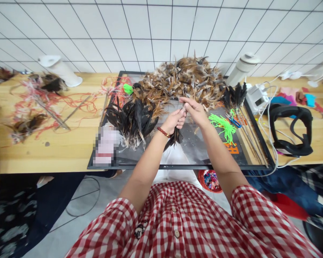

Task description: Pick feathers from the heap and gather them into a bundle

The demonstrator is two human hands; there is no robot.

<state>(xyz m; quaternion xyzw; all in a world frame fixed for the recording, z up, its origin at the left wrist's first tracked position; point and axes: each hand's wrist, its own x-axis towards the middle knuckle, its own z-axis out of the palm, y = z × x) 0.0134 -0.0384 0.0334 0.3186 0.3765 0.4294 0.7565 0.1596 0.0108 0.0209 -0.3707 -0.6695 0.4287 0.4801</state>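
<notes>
- Left hand [174, 121] closed around a small bunch of dark feathers [173, 138], tips hanging down below the fist; red bead bracelet [163, 132] on that wrist.
- Right hand [194, 110] just beside and touching the left, fingers pinched narrow at the top of the bunch, where the quills would sit; too small to tell whether a thread or a single feather is between the fingertips.
- Step in hand, judged: gathering or binding feathers into one bundle, held above the black tray [254, 134].
- Next move, judged: calls for a firm left grip on the quills while the right adds or wraps; loose stems likely to slip.
- On the tray, counted: one large heap of brown feathers [188, 80] behind the hands; one fan of black feathers [133, 120] to the left; one smaller black tuft [234, 96] to the right.
- Two lots of neon green cord: a tangle [224, 126] right of the hands, a small wad [128, 89] at the far left corner.
- Several thin sticks [247, 132] along the tray's right edge, number unclear.
- One wooden table [61, 150] beneath, with red string [78, 102] scattered at left.
- One black headset [290, 130] well apart at right.
- Two white cylinders: one [59, 70] at left, one [242, 68] at right.
</notes>
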